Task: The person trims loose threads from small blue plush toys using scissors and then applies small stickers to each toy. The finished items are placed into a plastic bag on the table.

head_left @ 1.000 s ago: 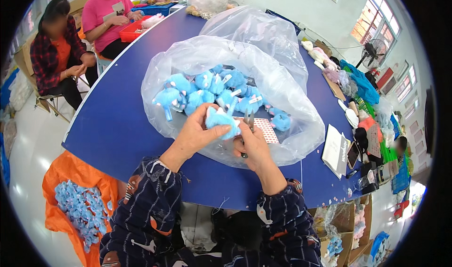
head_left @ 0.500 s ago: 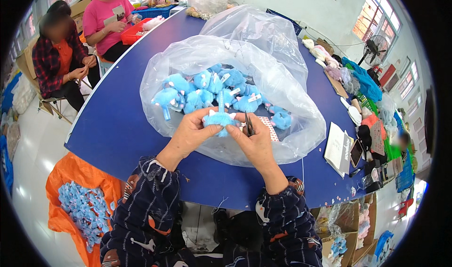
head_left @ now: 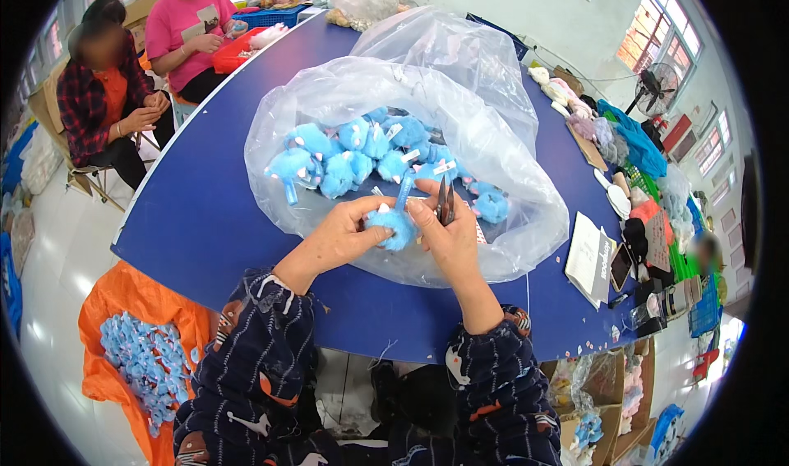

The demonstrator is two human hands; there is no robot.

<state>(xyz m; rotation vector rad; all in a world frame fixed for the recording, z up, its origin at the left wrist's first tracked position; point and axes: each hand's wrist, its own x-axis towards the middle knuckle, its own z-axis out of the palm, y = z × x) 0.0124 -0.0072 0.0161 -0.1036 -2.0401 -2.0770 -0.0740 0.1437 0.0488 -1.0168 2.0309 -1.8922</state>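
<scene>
Pinched in my left hand point(head_left: 343, 234) is a small blue plush toy point(head_left: 396, 228) with a light ear and a blue tag point(head_left: 403, 191) standing up from it. My right hand point(head_left: 448, 234) is closed around a pair of small dark scissors point(head_left: 445, 201), blades pointing away from me. Its thumb and fingertips are close to the tag; whether they touch it I cannot tell. Beyond my hands, several similar blue plush toys point(head_left: 339, 175) with tags lie heaped in the mouth of a large clear plastic bag point(head_left: 526, 240). A red-and-white patterned piece point(head_left: 481, 233) is partly hidden behind my right hand.
The blue table point(head_left: 197, 219) curves around me. An orange sack point(head_left: 99, 359) of small blue pieces stands at lower left. On the right lie a white booklet point(head_left: 585, 256), a phone point(head_left: 620, 267) and piled plush. Two people point(head_left: 111, 96) sit at far left near a red tray point(head_left: 238, 53).
The plush toy has turned in my left hand, its tag now leaning right. My right hand has come off the toy's body and shifted slightly right, with the scissors raised more upright.
</scene>
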